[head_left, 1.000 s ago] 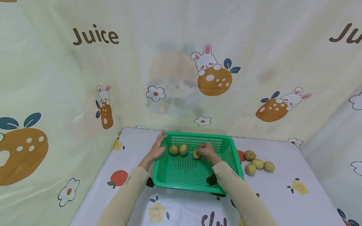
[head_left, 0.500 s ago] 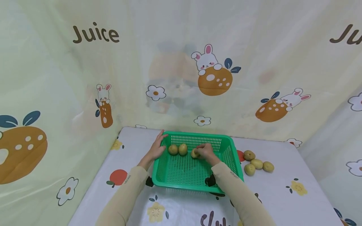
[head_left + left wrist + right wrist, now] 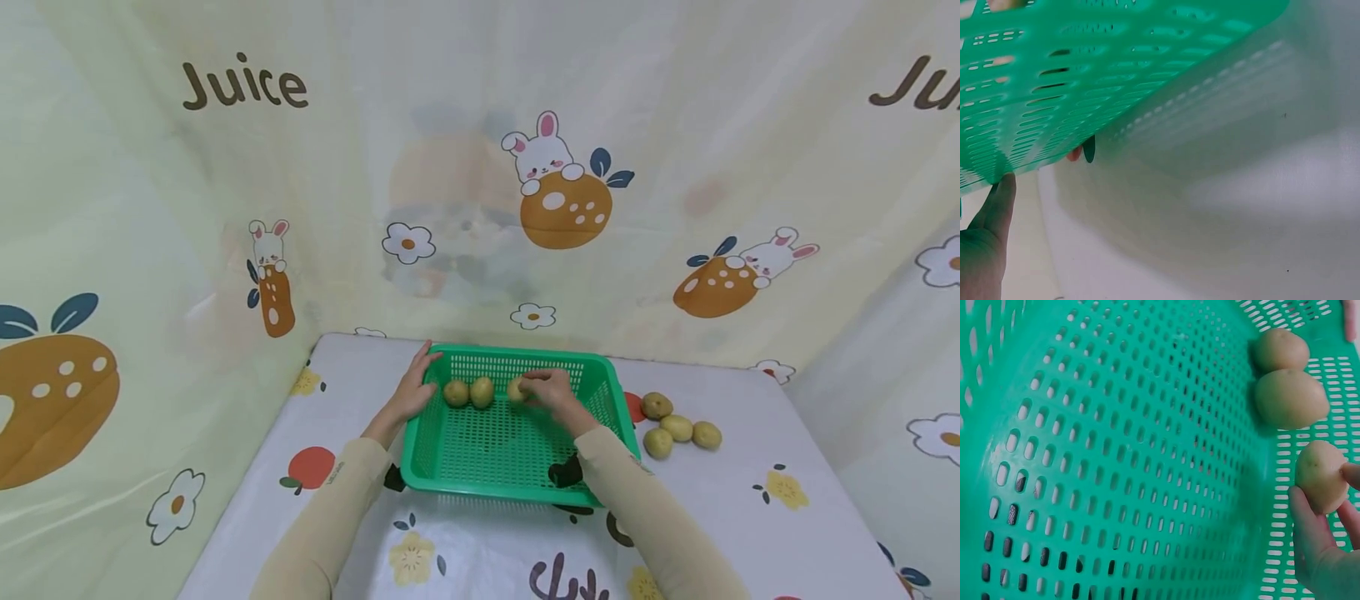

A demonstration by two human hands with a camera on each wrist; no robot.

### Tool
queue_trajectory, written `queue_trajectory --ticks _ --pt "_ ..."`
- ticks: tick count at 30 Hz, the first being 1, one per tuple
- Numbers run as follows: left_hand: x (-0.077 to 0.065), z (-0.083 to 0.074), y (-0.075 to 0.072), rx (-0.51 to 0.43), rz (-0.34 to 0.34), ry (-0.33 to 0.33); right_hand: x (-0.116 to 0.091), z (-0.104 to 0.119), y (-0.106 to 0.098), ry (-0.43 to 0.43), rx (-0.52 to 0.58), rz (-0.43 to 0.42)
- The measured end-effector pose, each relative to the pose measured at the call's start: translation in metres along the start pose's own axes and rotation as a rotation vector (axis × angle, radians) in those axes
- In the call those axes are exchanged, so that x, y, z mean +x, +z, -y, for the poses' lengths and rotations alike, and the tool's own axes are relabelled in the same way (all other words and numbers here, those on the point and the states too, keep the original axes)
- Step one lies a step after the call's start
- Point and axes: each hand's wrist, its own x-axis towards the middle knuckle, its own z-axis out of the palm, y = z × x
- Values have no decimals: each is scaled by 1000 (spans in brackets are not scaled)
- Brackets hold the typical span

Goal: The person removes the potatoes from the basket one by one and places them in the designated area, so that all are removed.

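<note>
That potato (image 3: 1319,472) pinched in the grip of the right hand (image 3: 551,390) is a plump, smooth, pale-yellow oval, inside the green basket (image 3: 517,493) near its far wall; the left hand (image 3: 412,393) rests, fingers spread, against the basket's left end.

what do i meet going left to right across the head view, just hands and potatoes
Left hand, first potato, second potato, held potato, right hand, cluster of four potatoes.
</note>
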Motion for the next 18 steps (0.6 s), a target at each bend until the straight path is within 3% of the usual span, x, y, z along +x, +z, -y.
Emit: queue_trajectory --ticks 10,18 --pt "2 -1 -1 17 -7 18 -11 13 -17 -25 77 -11" --pt "2 0 1 30 -1 17 -20 19 -28 -31 118 -66"
